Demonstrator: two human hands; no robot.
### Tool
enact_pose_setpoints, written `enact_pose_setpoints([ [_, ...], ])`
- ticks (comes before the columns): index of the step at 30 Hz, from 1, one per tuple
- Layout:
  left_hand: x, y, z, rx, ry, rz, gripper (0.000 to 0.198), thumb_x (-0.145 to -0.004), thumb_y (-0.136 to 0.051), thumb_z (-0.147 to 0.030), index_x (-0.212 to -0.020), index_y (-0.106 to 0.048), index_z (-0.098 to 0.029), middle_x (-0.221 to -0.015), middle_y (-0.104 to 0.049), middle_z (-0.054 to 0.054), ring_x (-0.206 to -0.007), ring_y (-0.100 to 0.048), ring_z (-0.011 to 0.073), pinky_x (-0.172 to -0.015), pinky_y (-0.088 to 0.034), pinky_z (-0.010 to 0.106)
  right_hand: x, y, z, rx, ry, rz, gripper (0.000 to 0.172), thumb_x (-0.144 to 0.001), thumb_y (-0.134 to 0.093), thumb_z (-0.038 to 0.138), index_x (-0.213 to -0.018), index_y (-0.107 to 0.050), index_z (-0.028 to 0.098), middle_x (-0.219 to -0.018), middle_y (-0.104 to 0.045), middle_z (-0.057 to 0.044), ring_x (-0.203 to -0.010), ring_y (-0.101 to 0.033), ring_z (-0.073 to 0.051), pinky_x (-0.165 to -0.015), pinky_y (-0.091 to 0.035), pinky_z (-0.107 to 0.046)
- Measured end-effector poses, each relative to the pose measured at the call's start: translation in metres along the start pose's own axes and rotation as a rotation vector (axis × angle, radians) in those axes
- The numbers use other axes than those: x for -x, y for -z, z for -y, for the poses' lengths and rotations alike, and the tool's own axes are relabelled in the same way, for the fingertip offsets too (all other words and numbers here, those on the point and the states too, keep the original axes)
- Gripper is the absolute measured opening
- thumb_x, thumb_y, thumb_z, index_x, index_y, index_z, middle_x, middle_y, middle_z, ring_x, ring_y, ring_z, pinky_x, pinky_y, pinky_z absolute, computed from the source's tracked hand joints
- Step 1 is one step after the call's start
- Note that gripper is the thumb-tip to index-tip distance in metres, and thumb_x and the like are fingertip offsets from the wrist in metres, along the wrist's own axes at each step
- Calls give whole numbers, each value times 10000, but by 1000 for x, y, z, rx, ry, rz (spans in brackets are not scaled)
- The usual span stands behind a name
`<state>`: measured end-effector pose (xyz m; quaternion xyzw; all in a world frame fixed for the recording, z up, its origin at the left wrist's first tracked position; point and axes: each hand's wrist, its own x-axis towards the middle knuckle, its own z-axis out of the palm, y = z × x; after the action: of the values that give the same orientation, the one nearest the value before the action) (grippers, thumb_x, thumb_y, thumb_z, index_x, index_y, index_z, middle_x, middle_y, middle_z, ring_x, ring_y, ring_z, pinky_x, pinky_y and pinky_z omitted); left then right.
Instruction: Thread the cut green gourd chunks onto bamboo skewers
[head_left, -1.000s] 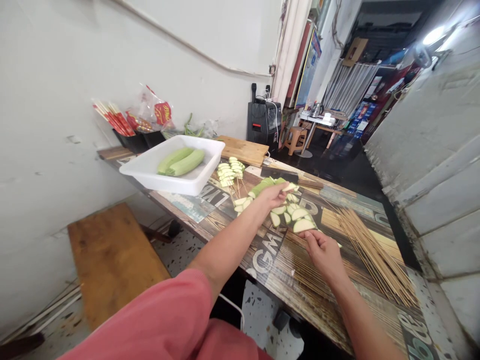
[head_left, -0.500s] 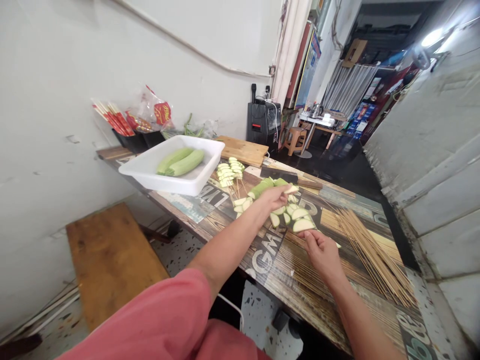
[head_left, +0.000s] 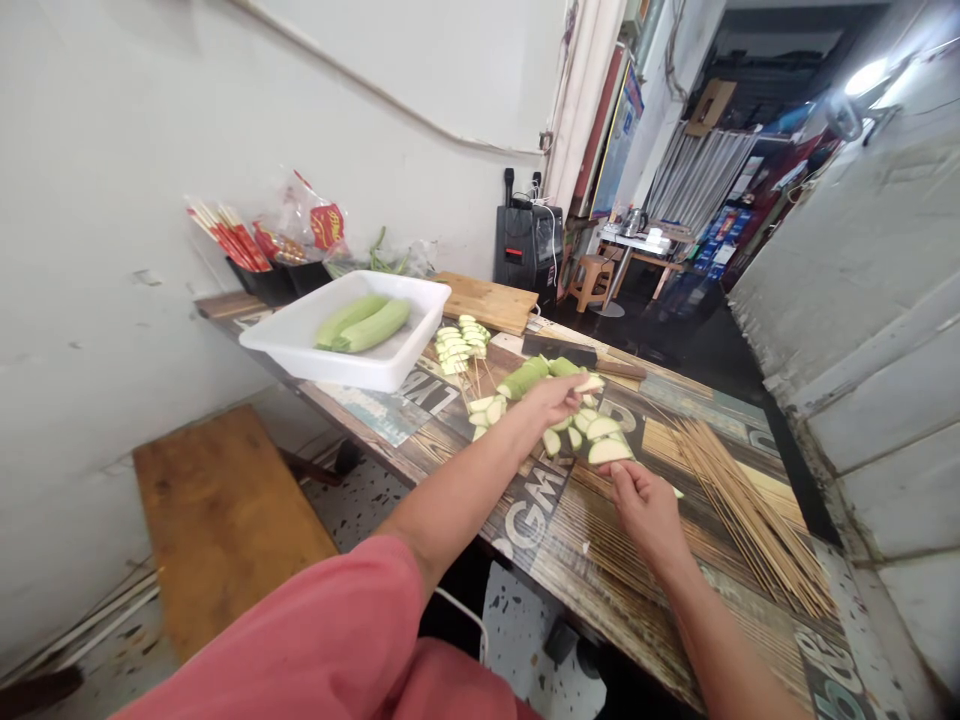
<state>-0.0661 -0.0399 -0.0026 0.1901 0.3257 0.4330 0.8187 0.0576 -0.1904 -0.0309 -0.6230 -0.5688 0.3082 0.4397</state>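
Note:
My left hand is closed in a pinch around a pale zucchini slice. My right hand, nearer the front of the table, pinches a skewer whose stick I can hardly make out; a row of zucchini slices lines up just beyond its fingertips. Loose zucchini slices lie beside and under my left hand. Behind it are cut green zucchini pieces, partly covered by the hand. Finished-looking fans of slices on sticks rest near the white tub.
A white tub holds two whole zucchinis. A cleaver with a wooden handle lies behind the slices, near a wooden board. Bamboo skewers are spread at the right. A black speaker stands beyond the table.
The slice in my left hand has shifted slightly right and toward the right hand's slices. My right hand stays nearly still, holding the same row.

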Motion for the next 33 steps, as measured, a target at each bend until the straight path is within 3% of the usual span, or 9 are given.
enact_pose_setpoints([
  [15, 5, -8, 14, -101, -68, 5, 109, -768, -580, -62, -670, -534, -75, -598, -544, 34, -389, -361, -6, -311, -195, 77, -4, -1, -5, -51, -23, -33, 373, -783, -470, 486, -790, -605, 139, -439, -342, 66, -384, -252, -65, -377, -184, -194],
  [20, 7, -11, 24, -191, 10, 57, 191, -728, -645, -112, -610, -496, -100, -486, -440, -33, -363, -321, 0, -315, -177, 97, -5, -1, -7, -97, -36, -58, 368, -789, -476, 484, -795, -596, 136, -428, -334, 75, -374, -244, -59, -372, -185, -190],
  [24, 9, -14, 32, -294, -15, 42, 167, -724, -655, -159, -645, -517, -106, -474, -419, -50, -349, -297, 8, -322, -146, 132, -7, 0, -9, -124, -40, -91, 365, -796, -478, 481, -808, -593, 135, -421, -336, 80, -369, -259, -60, -373, -196, -190],
  [26, 10, -13, 29, -404, -59, 33, 149, -748, -634, -225, -700, -558, -107, -502, -458, -37, -361, -313, 17, -339, -173, 146, -9, 1, -10, -132, -35, -95, 366, -793, -483, 483, -806, -597, 135, -418, -336, 82, -361, -259, -59, -370, -196, -191],
  [28, 11, -7, 20, -591, -238, -33, 184, -791, -576, -301, -796, -609, -119, -591, -553, -1, -415, -390, 39, -389, -267, 159, -11, 4, -11, -136, -28, -119, 368, -784, -491, 484, -801, -605, 134, -415, -345, 80, -352, -257, -57, -366, -201, -194],
  [31, 13, 4, 1, -1057, -609, -206, 216, -788, -555, -314, -896, -658, -157, -828, -655, 47, -665, -557, 110, -603, -413, 207, -14, 10, -10, -137, -14, -201, 393, -773, -488, 491, -819, -627, 126, -409, -368, 70, -344, -254, -59, -356, -204, -201],
  [33, 16, 11, -7, -1455, -627, -230, 209, -714, -628, -312, -856, -683, -168, -892, -664, 68, -813, -586, 181, -712, -422, 256, -16, 14, -9, -142, -16, -255, 410, -767, -483, 496, -836, -635, 121, -401, -373, 66, -339, -252, -62, -347, -200, -205],
])
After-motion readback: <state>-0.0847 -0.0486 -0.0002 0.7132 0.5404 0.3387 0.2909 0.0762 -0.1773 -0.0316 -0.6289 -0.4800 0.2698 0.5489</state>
